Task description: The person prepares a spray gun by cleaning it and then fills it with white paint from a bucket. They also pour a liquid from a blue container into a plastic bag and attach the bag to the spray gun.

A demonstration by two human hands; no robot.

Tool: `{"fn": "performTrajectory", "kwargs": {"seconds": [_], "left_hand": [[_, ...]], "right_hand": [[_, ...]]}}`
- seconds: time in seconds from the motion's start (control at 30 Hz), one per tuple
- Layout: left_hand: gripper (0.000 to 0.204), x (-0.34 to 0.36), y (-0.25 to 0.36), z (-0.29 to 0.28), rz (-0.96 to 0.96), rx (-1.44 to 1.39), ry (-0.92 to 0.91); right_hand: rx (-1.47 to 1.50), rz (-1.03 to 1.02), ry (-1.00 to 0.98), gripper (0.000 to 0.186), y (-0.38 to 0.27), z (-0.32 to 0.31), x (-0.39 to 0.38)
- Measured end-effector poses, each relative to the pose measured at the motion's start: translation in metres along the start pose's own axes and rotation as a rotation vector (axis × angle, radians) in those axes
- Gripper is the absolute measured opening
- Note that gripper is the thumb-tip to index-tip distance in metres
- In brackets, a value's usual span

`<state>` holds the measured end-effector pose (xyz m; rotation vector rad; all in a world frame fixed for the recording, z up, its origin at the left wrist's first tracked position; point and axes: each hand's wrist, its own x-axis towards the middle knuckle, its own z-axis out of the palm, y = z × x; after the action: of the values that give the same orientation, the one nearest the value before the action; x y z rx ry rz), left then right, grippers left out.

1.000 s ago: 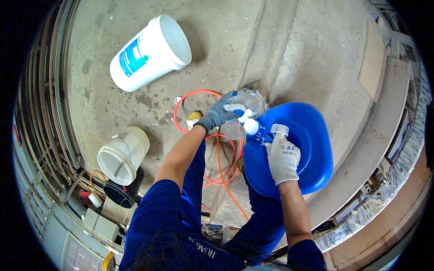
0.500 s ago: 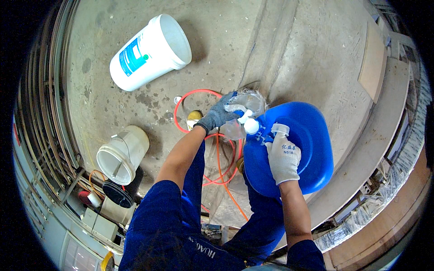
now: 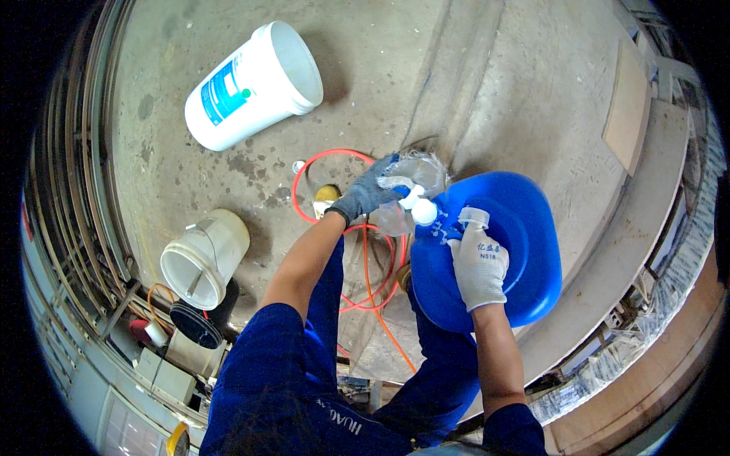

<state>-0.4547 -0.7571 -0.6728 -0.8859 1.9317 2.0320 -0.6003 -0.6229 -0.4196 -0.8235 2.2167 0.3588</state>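
Head view: my left hand (image 3: 366,191) clutches clear plastic (image 3: 428,173) just left of the blue jug (image 3: 538,247). My right hand (image 3: 480,267) is curled around the jug, right of the orange hose (image 3: 332,151).

Bare grey concrete floor (image 3: 372,68) is spreading beneath and far beyond the grip, with dark stains (image 3: 245,167) dotting it to the left. A shallow seam (image 3: 450,83) is running away just beyond the grip, and soft shadow is lying near it. Metal bars (image 3: 72,175) are curving up the far left. A flat tan board (image 3: 628,106) is lying well to the right, and a plastic-wrapped edge (image 3: 673,304) is bending along farther out. Light is falling brightly over the floor.
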Motion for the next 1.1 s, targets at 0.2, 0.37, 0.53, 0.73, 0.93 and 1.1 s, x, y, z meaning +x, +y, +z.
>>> {"fn": "performTrajectory", "kwargs": {"seconds": [0.2,0.37,0.53,0.73,0.93,1.1], "left_hand": [[0.094,-0.002,0.004,-0.001,0.002,0.019,-0.003],[0.090,-0.012,0.027,0.002,0.004,-0.037,-0.034],[0.086,-0.020,0.040,0.008,-0.006,-0.059,-0.074],[0.086,-0.032,0.075,0.033,-0.003,-0.051,-0.126],[0.086,-0.039,0.080,0.066,0.015,-0.117,-0.176],[0.076,-0.047,0.107,0.093,0.042,-0.176,-0.208]], "right_hand": [[0.000,0.011,-0.002,0.035,0.001,0.000,-0.004],[0.004,0.011,0.003,0.038,0.011,-0.001,-0.013],[0.030,-0.008,0.096,0.040,0.042,0.010,-0.029],[0.039,-0.030,0.190,0.050,0.089,0.011,-0.062],[0.081,-0.006,0.216,0.050,0.135,0.007,-0.095],[0.105,-0.010,0.268,0.048,0.173,0.014,-0.116]]}}
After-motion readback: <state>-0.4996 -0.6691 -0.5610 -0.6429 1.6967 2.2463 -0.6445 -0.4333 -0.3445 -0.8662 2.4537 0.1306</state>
